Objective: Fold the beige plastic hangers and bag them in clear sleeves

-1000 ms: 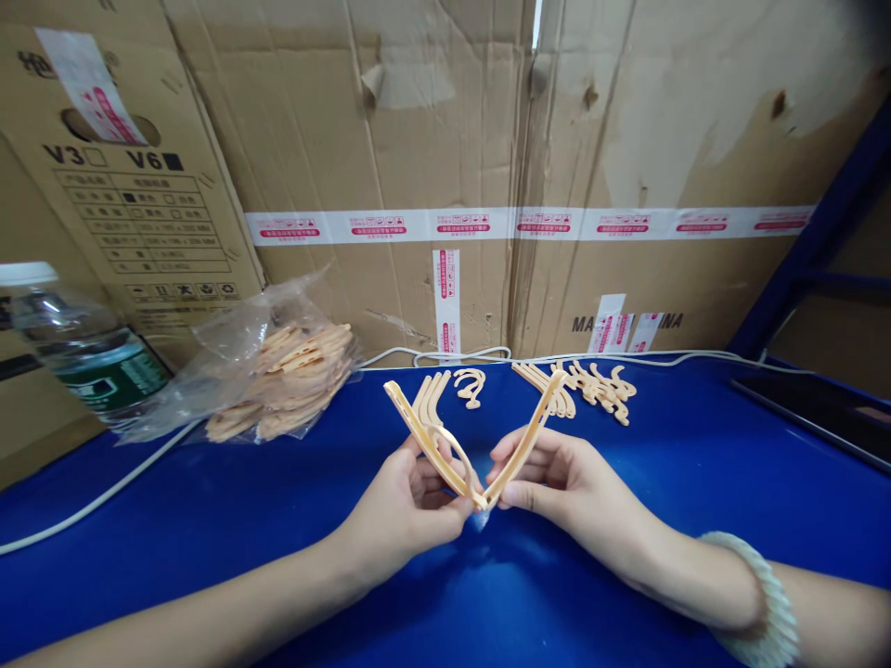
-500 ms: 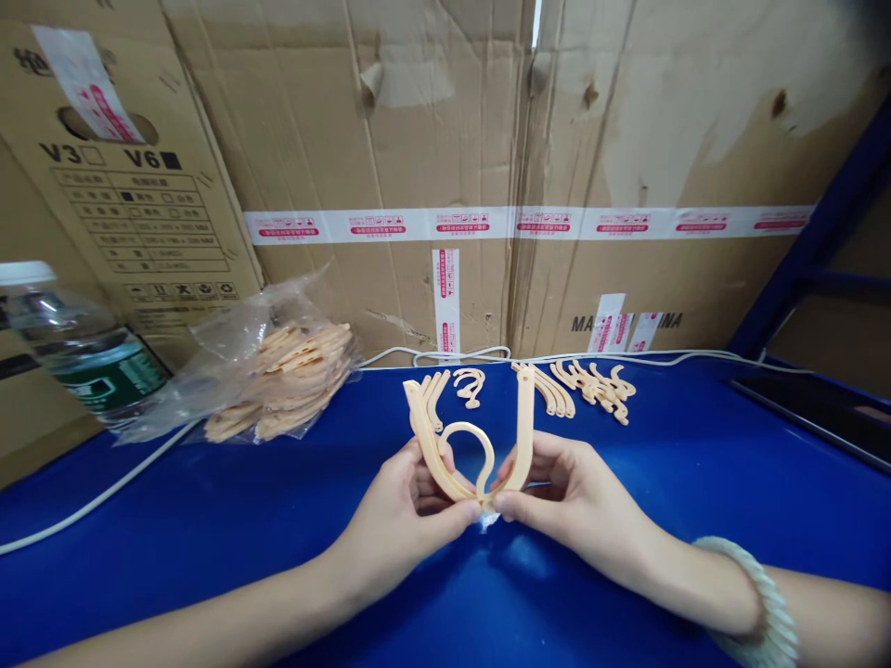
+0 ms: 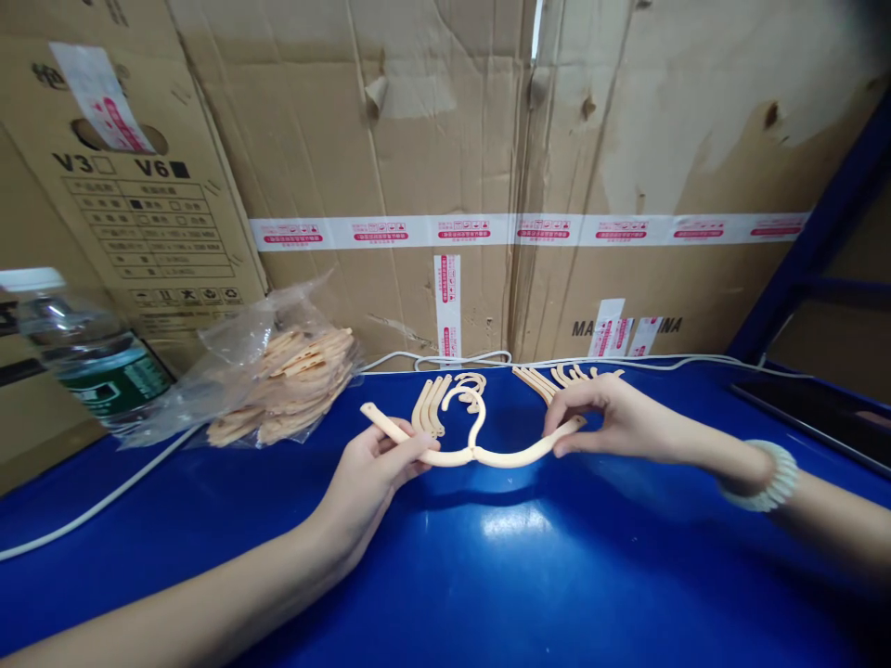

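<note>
Above the blue table (image 3: 626,584), right of the plastic bag (image 3: 240,336), the left hand (image 3: 380,464) pinches one side of the beige hanger (image 3: 511,459), the right hand (image 3: 602,417) its other tip. Unfolding seems in hand; the next move likely needs even grips.

Glossy blue tabletop (image 3: 515,584) open across the front; back closed off.
Brown cardboard wall (image 3: 418,148) blocks rear. Clear plastic bag (image 3: 229,339) of flat cream pieces (image 3: 306,380) and clear bottle with green label (image 3: 104,385) obstruct left; flat dark slab (image 3: 811,419), far right. Cream curved hanger (image 3: 511,459), held by left hand (image 3: 376,464) and right hand (image 3: 605,422), bars the middle; gap between its hook (image 3: 482,413) and right hand.
</note>
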Demonstrator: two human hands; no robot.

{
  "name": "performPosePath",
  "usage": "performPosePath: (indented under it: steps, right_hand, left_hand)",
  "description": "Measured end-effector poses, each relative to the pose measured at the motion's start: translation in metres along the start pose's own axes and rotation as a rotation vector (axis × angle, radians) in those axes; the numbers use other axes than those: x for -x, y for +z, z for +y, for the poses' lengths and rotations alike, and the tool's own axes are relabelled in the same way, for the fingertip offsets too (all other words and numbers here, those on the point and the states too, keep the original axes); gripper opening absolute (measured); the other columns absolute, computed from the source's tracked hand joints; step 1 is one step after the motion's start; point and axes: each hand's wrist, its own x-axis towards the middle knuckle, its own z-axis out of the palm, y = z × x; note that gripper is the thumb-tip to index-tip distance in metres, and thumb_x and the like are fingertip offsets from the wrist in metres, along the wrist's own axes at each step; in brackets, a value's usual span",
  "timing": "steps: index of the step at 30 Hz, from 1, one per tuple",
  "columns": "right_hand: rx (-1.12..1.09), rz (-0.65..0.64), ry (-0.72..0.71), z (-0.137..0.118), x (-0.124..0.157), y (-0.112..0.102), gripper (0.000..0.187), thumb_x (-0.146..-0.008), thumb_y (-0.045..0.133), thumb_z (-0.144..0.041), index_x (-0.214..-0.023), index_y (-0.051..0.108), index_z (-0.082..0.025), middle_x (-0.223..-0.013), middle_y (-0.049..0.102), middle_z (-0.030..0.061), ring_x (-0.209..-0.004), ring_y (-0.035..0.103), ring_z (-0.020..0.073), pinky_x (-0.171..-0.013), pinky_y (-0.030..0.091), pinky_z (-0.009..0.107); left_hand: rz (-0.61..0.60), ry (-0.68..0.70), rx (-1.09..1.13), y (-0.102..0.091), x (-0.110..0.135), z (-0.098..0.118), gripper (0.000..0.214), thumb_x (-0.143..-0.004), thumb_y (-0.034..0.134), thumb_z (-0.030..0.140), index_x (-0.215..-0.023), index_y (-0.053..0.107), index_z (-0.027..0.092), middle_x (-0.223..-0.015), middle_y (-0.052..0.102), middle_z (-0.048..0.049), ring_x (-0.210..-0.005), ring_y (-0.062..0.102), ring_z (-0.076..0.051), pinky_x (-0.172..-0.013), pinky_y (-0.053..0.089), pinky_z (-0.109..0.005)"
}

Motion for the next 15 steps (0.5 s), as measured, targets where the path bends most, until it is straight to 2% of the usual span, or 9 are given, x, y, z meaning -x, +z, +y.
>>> performPosePath:
  steps: [3,6,8,9,12,15]
  right_hand:
    - [0.277,-0.123,-0.054,0.005,0.002,-0.009,0.015,-0.083,0.072,-0.032,-0.082,0.071,-0.018,-0.080,0.072,0.0033,-0.075,0.066,0.0181,-0.069,0.048,0.030]
    - [0.367,-0.219,-0.083,0.006,0.003,-0.012,0.014,-0.082,0.073,-0.030,-0.089,0.071,-0.019,-0.090,0.071,0.0047,-0.086,0.066,0.0208,-0.078,0.048,0.032]
    - [0.368,-0.248,-0.046,0.007,0.004,-0.013,0.014,-0.082,0.073,-0.029,-0.092,0.072,-0.019,-0.088,0.071,0.0040,-0.084,0.066,0.0202,-0.078,0.048,0.031]
    - [0.359,-0.260,-0.016,0.008,0.005,-0.013,0.012,-0.082,0.072,-0.029,-0.090,0.072,-0.019,-0.085,0.071,0.0031,-0.080,0.066,0.0191,-0.075,0.048,0.030]
    - [0.339,-0.296,0.046,0.010,0.006,-0.013,0.009,-0.084,0.070,-0.027,-0.083,0.074,-0.020,-0.076,0.071,0.0013,-0.070,0.064,0.0164,-0.066,0.047,0.027]
    - [0.352,-0.295,0.066,0.012,0.006,-0.014,0.010,-0.083,0.070,-0.027,-0.080,0.075,-0.020,-0.072,0.070,0.0015,-0.067,0.064,0.0161,-0.063,0.046,0.025]
  left_hand:
    - [0.141,0.124,-0.038,-0.005,-0.005,-0.001,0.029,-0.069,0.070,0.038,-0.081,0.050,0.021,-0.083,0.068,-0.0039,-0.091,0.065,-0.023,-0.087,0.051,-0.041]
    - [0.215,0.270,-0.132,-0.009,-0.006,-0.001,0.028,-0.067,0.071,0.032,-0.086,0.052,0.023,-0.099,0.066,-0.0025,-0.104,0.059,-0.023,-0.096,0.042,-0.041]
    - [0.127,0.346,-0.258,-0.009,-0.002,0.000,0.023,-0.066,0.071,0.025,-0.084,0.057,0.022,-0.097,0.066,-0.0021,-0.102,0.059,-0.024,-0.095,0.040,-0.039]
    - [0.037,0.391,-0.362,-0.008,0.002,0.000,0.017,-0.069,0.069,0.021,-0.082,0.059,0.022,-0.092,0.066,-0.0022,-0.097,0.060,-0.024,-0.090,0.042,-0.039]
    - [-0.262,0.679,-0.815,-0.006,0.015,-0.003,0.008,-0.080,0.055,0.014,-0.081,0.058,0.021,-0.083,0.065,-0.0022,-0.081,0.060,-0.022,-0.077,0.043,-0.038]
    - [-0.390,0.896,-1.042,-0.005,0.023,-0.008,0.012,-0.084,0.052,0.011,-0.087,0.058,0.020,-0.089,0.067,-0.0040,-0.083,0.060,-0.023,-0.077,0.045,-0.039]
